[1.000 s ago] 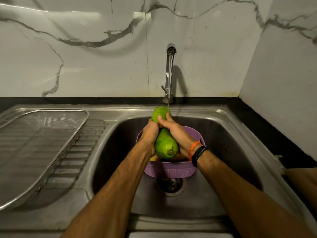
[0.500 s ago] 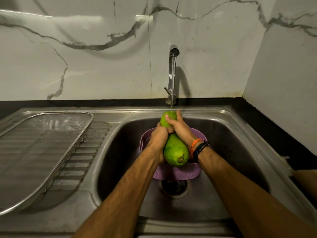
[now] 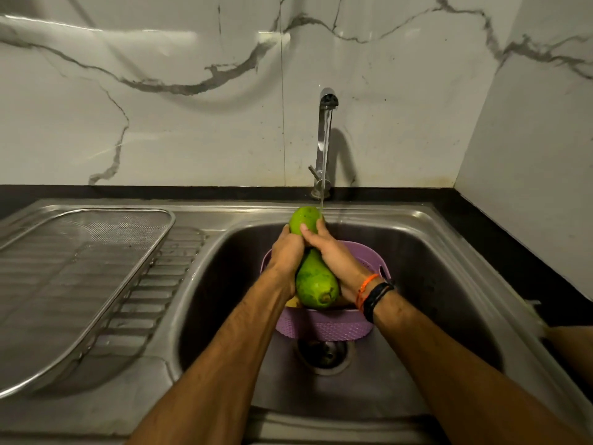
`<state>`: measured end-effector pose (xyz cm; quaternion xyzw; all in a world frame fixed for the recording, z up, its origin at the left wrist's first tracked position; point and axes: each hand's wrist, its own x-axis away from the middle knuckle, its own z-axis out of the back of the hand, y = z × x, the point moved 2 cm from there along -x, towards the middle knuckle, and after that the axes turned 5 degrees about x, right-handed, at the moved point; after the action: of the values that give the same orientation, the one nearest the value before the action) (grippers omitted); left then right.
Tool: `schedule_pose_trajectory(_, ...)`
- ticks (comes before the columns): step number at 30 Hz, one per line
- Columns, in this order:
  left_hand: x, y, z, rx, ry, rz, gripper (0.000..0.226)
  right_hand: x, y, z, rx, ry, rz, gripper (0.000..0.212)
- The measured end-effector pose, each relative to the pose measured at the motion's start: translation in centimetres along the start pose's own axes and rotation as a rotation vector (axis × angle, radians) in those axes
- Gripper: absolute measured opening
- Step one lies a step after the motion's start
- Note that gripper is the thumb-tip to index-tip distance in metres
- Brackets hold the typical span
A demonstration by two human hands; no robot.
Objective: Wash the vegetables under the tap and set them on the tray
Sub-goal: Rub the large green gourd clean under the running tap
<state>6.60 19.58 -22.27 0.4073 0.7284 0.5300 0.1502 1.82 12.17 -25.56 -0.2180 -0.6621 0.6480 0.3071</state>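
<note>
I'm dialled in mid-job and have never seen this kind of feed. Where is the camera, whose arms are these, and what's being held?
There is no machine here: a person wears one wide-angle camera on the head, looking down at their own arms. The left hand and right hand both grip a long green gourd under the tap, whose water falls on the gourd's far end. Below it, a purple basket sits in the steel sink, above the drain. The mesh tray waits on the draining board to the left, with nothing on it yet.
</note>
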Motion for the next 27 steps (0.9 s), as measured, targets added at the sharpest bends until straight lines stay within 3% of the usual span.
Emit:
schedule_pose_trajectory(3, 0.1, -0.5, 0.0, -0.063, -0.042, 0.009, 0.050, 0.2, -1.1, 0.3, -0.047, 0.027, 0.035, 0.096)
schedule_pose_trajectory(5, 0.3, -0.6, -0.3, -0.082, -0.050, 0.033, 0.048, 0.4, -1.9, 1.0, -0.092, 0.057, 0.053, 0.085)
schedule_pose_trajectory(10, 0.6, -0.3, 0.2, 0.049, 0.053, 0.120, 0.019, 1.2, -1.3, 1.9, -0.156, 0.033, 0.035, 0.105)
schedule_pose_trajectory(14, -0.2, -0.6, 1.4, -0.022, 0.208, 0.155, 0.014, 1.0, -1.2, 1.6, -0.220, 0.063, 0.020, 0.099)
schedule_pose_trajectory(16, -0.4, -0.4, 1.6, -0.019, 0.240, 0.116, 0.021, 1.0, -1.5, 1.5, -0.294, 0.045, 0.028, 0.085)
schedule_pose_trajectory(19, -0.5, -0.6, 0.6, 0.114, 0.057, 0.162, 0.045, 1.3, -1.6, 0.9, -0.431, 0.012, -0.025, 0.057)
schedule_pose_trajectory(21, -0.1, -0.9, -0.4, 0.271, -0.081, 0.222, 0.052, 1.3, -1.3, 0.6, -0.457, 0.026, -0.063, 0.054)
schedule_pose_trajectory(24, 0.1, -0.8, -0.8, 0.350, -0.175, 0.233, 0.045, 1.3, -2.0, 1.1, -0.288, 0.075, 0.044, 0.046)
schedule_pose_trajectory(27, -1.1, -1.0, -0.3, 0.298, -0.127, 0.142, 0.040, 0.9, -2.5, 1.7, 0.078, 0.106, 0.095, 0.063)
